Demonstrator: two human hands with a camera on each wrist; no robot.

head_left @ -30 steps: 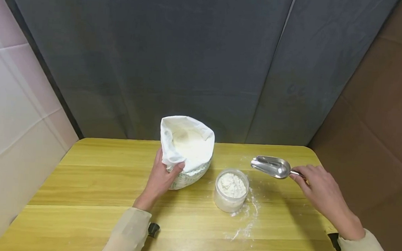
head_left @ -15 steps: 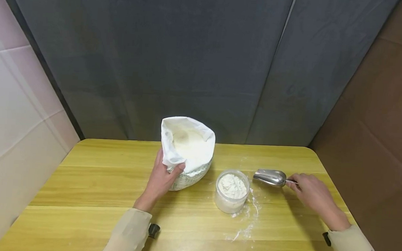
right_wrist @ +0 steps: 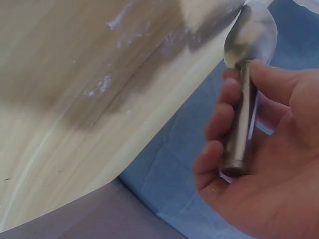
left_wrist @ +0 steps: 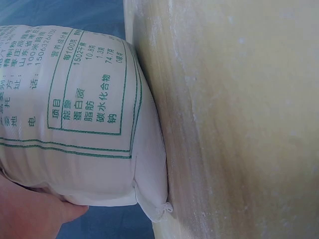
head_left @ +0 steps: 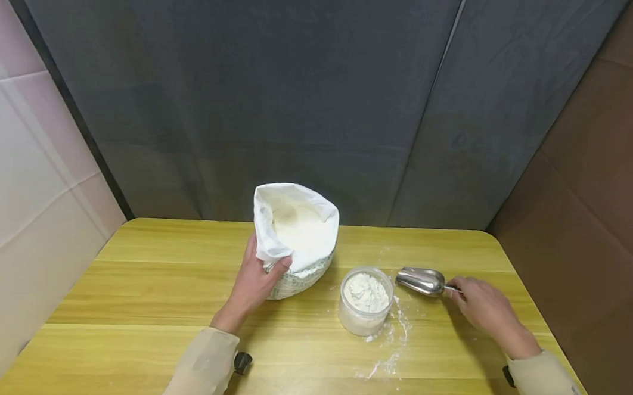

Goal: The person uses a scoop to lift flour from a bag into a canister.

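Observation:
My left hand (head_left: 253, 283) grips the near left side of an open white flour bag (head_left: 313, 268), its thumb over the folded rim. Green print covers the bag's side (left_wrist: 89, 94) in the left wrist view. My right hand (head_left: 488, 308) holds a metal scoop (head_left: 422, 280) by its handle, fingers curled round it, as the right wrist view shows with the handle (right_wrist: 241, 124). The scoop's bowl points left, close to the right side of a clear round jar (head_left: 360, 322). White flour (head_left: 366, 292) fills the jar nearly to its rim.
Spilled flour (head_left: 388, 362) streaks the wooden table (head_left: 127, 331) right of and in front of the jar. A dark grey wall (head_left: 300, 101) rises behind the table's far edge. Brown panelling (head_left: 590, 206) stands on the right, a white panel (head_left: 32, 182) on the left.
My right hand has lowered the scoop toward the table and brought it nearer the jar. The left hand and the bag have stayed in place.

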